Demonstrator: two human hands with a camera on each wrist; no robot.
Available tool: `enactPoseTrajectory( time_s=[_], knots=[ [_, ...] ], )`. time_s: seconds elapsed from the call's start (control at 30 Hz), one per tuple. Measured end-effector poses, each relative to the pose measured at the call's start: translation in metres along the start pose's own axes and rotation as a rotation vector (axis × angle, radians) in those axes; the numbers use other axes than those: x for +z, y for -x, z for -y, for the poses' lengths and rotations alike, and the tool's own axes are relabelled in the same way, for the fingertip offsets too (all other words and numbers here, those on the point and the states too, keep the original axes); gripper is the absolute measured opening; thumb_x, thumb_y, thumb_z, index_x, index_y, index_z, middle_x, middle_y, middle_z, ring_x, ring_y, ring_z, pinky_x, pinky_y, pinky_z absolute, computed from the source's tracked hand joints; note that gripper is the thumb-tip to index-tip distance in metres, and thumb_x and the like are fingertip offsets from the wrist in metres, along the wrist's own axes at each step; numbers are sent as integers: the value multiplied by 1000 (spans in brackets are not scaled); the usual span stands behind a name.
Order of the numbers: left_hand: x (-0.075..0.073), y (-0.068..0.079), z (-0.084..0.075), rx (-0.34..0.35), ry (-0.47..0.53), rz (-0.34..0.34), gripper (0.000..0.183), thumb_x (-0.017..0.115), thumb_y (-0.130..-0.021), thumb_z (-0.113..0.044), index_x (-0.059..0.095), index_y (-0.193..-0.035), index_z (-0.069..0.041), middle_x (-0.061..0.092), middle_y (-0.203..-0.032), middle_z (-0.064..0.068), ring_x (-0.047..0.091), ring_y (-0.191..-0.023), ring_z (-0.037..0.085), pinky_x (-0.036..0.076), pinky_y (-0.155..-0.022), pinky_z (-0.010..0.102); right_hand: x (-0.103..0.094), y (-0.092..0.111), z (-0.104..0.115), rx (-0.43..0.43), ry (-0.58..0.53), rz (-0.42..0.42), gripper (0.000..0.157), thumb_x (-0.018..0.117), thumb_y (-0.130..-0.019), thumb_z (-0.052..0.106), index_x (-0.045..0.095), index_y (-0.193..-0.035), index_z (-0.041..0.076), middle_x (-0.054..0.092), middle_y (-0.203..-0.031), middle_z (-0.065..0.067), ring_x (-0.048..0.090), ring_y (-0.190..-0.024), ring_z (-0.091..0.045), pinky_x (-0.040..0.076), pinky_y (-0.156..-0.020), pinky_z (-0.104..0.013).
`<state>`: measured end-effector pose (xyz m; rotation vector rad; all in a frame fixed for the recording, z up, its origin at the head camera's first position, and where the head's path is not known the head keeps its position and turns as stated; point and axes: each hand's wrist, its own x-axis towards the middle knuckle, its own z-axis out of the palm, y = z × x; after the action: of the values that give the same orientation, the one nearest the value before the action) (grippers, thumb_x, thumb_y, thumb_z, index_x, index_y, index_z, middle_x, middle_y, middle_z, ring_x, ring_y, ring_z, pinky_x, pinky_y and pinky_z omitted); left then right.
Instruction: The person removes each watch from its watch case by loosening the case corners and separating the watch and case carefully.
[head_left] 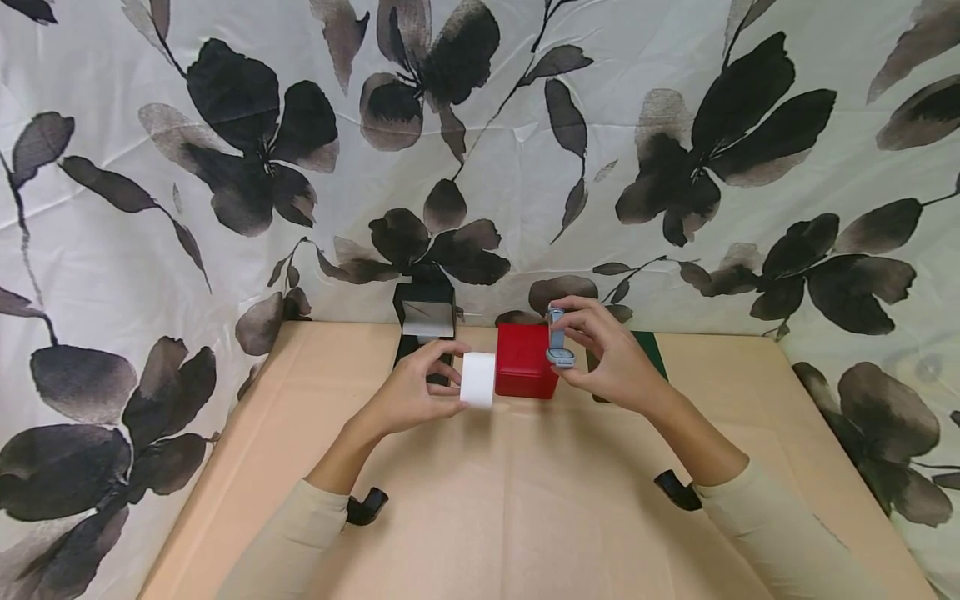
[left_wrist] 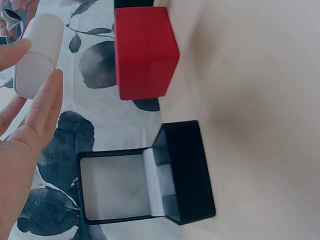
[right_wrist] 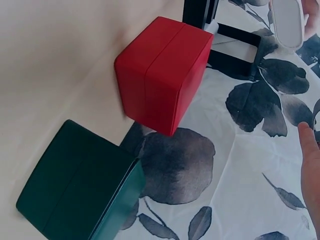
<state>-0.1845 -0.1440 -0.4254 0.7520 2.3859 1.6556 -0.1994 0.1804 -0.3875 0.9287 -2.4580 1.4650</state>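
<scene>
My left hand (head_left: pixel 412 390) grips a white cushion (head_left: pixel 477 380), a rounded cylinder with flat oval ends, between thumb and fingers above the table. To its right, my right hand (head_left: pixel 618 360) pinches a light blue watch (head_left: pixel 560 357). Its strap hangs between my fingers and thumb, with the dial end lowest. Behind the left hand stands a black watch box (left_wrist: pixel 192 170), lid raised, showing a pale lining. A closed red box (head_left: pixel 523 367) sits between the two hands. The right wrist view shows only a fingertip of the right hand at its edge; the watch is nearly out of frame there.
A closed dark green box (right_wrist: pixel 75 175) stands right of the red one, partly hidden behind my right hand in the head view. The boxes line the far edge of the tan table (head_left: pixel 517 517). Behind it hangs a white floral cloth (head_left: pixel 540 183).
</scene>
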Motion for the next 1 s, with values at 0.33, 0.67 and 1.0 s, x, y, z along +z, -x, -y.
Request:
enactPoseTrajectory(
  time_s=[0.33,0.67,1.0],
  knots=[
    [-1,7,14,-47,-6,1,73,88,-75,2,55,-140,-8,57,-131,10,68,-103,26,63,-83,29,-1,3,-3,-1,21,6,58,85,-74,-11,61,-123,9,47,-149,-7,54,-131,-24,48,-105,-23],
    [-8,10,25,-82,-61,-43,74,89,-75,2,54,-139,-10,56,-133,10,69,-104,27,63,-83,29,-1,6,-9,7,26,11,59,86,-73,-10,61,-123,9,48,-148,-8,56,-130,-25,48,-104,-23],
    [-7,10,29,-85,-51,-51,74,87,-75,6,54,-140,-7,55,-135,15,70,-104,27,63,-82,29,10,16,-19,53,6,29,61,88,-73,-6,60,-125,12,48,-148,-6,53,-135,-28,50,-104,-29]
  ],
)
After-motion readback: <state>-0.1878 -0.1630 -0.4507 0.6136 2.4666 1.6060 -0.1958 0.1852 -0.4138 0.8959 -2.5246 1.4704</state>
